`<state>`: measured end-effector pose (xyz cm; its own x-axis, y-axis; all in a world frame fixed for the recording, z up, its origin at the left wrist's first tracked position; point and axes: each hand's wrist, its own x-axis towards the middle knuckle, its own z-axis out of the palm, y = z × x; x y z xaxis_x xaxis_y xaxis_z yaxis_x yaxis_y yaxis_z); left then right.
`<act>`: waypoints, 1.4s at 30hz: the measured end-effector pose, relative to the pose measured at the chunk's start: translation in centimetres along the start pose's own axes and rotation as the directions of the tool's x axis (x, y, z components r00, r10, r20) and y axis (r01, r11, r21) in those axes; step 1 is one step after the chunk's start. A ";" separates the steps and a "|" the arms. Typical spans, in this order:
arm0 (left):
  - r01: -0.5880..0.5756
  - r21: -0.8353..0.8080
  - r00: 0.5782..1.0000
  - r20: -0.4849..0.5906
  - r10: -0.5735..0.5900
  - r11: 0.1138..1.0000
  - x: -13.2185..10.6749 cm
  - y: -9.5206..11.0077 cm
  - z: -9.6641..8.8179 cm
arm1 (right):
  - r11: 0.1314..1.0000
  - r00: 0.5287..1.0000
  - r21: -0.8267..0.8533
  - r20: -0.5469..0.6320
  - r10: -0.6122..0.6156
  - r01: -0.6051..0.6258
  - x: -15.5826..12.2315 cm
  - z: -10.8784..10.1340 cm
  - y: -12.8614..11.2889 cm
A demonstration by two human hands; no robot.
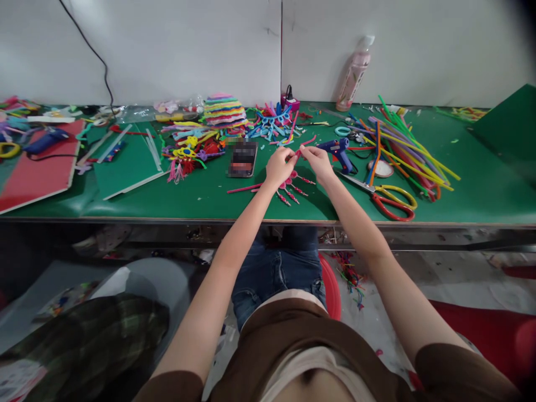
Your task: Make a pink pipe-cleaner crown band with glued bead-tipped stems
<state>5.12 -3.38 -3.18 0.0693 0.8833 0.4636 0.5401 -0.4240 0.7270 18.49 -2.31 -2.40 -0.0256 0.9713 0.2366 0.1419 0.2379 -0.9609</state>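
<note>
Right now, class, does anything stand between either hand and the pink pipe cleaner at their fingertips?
Nothing visible does: the left hand and right hand both pinch the pink pipe cleaner. The blue glue gun lies right of them and the phone left; neither comes between.

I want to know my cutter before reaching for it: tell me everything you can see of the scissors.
The scissors are large, with grey, metal-looking blades and two big loop handles, one yellow, one red. They lie on the green table, handles near the front edge, blades pointing toward the glue gun. The blades look closed or nearly so. Neither the left hand nor right hand holds them. Whether the nearby craft stems touch them is unclear.
</note>
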 end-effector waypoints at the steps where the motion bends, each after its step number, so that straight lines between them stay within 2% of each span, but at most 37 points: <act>1: 0.002 0.004 1.000 0.000 -0.002 1.000 0.0 0.0 0.0 | 1.000 1.000 0.000 0.014 -0.021 0.021 0.0 0.0 0.1; 4: 0.001 0.017 1.000 0.005 -0.001 1.000 -0.1 0.0 0.0 | 0.998 0.998 -0.015 0.016 -0.058 0.059 0.2 -0.1 0.3; 7: 0.006 0.004 1.000 0.023 -0.006 1.000 -0.1 0.0 0.0 | 0.999 0.999 -0.047 -0.021 -0.029 0.028 0.3 -0.1 0.3; 10: 0.021 -0.093 0.996 0.085 -0.013 0.995 -0.1 -0.1 -0.1 | 0.999 0.999 -0.036 -0.033 0.025 -0.026 0.2 -0.3 0.0; 14: 0.122 -0.246 0.978 0.193 -0.075 0.961 -0.1 -0.4 -0.4 | 0.995 0.994 0.000 -0.050 0.102 -0.102 -0.2 -0.5 -0.4; 18: 0.167 -0.333 0.957 0.280 -0.072 0.928 -0.2 -0.4 -0.6 | 0.993 0.991 0.022 -0.054 0.120 -0.119 -0.2 -0.7 -0.7; 24: 0.188 -0.336 0.963 0.247 -0.106 0.923 -0.2 -0.7 -0.5 | 0.984 0.983 0.056 -0.074 0.171 -0.167 0.5 -1.3 -0.3; 26: 0.178 -0.332 0.968 0.231 -0.103 0.926 -0.1 -1.0 -0.5 | 0.989 0.986 0.021 -0.084 0.147 -0.146 0.4 -1.3 -0.2; 29: 0.185 -0.335 0.969 0.221 -0.114 0.924 0.0 -1.1 -0.4 | 0.996 0.997 -0.027 -0.018 0.080 -0.081 -0.1 -0.9 -0.2; 32: 0.304 -0.455 0.940 0.287 -0.186 0.837 0.0 -0.8 -0.5 | 0.999 0.999 -0.018 0.013 0.034 -0.033 -0.4 -0.6 -0.2; 35: 0.478 -0.604 0.875 0.390 -0.286 0.637 0.0 -0.3 -0.6 | 0.999 0.999 0.016 -0.042 0.031 -0.031 -0.3 -0.5 -0.3; 37: 0.520 -0.654 0.854 0.413 -0.317 0.549 -0.1 -0.1 -0.6 | 0.998 0.997 0.045 -0.055 0.049 -0.047 -0.3 -0.5 -0.4; 39: 0.524 -0.675 0.851 0.414 -0.322 0.518 -0.1 0.0 -0.5 | 0.996 0.996 0.066 -0.060 0.070 -0.066 -0.3 -0.5 -0.6; 42: 0.525 -0.669 0.851 0.424 -0.311 0.527 -0.2 0.0 -0.5 | 0.993 0.995 0.080 -0.049 0.092 -0.088 -0.4 -0.5 -0.9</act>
<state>4.71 -3.65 -3.08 0.2466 0.9680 -0.0458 -0.2400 0.1068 0.9649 18.83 -2.94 -1.59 0.0361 0.9874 0.1539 0.0638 0.1514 -0.9864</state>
